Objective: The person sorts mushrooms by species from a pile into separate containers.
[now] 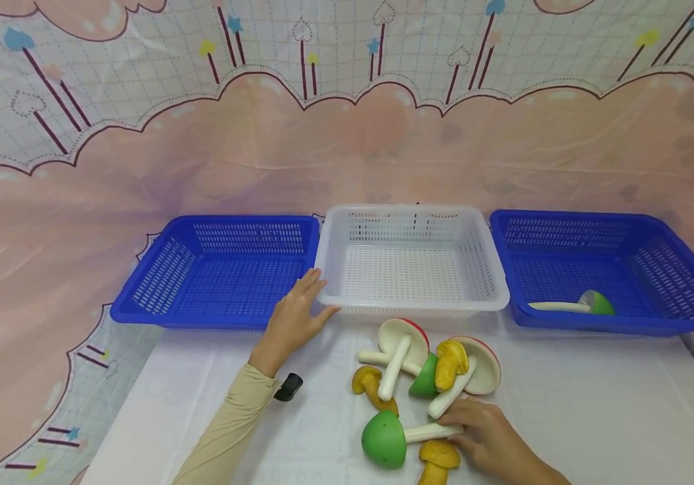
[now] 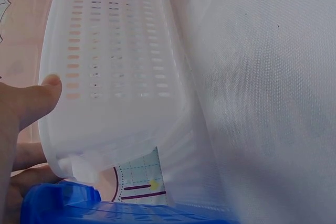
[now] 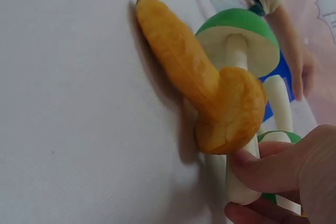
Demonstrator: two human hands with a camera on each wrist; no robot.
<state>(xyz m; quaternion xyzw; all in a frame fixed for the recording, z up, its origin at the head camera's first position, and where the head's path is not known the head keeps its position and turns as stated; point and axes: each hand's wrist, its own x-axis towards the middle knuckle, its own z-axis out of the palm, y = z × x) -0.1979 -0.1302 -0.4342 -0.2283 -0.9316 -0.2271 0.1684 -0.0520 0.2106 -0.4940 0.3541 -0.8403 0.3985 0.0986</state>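
Observation:
My right hand [image 1: 492, 438] pinches the white stem of a green-capped toy mushroom [image 1: 385, 439], thumb on one side and fingers on the other in the right wrist view. Close by that stem lies a yellow-brown mushroom [image 3: 184, 61]. At the front left corner of the white basket [image 1: 414, 304], my left hand [image 1: 292, 316] rests with fingers extended and thumb spread along the rim. Behind the right hand is a pile: red-capped mushrooms [image 1: 483, 367], another green-capped mushroom [image 1: 424, 378], a yellow mushroom [image 1: 451, 364] and a brownish one [image 1: 372, 387].
A blue basket [image 1: 141, 311] stands left of the white one. The right blue basket [image 1: 565, 322] holds one green-capped mushroom [image 1: 600, 304] with a white stem. A small black object [image 1: 289, 387] shows beside the left sleeve. Patterned cloth [image 1: 347, 148] hangs behind the baskets.

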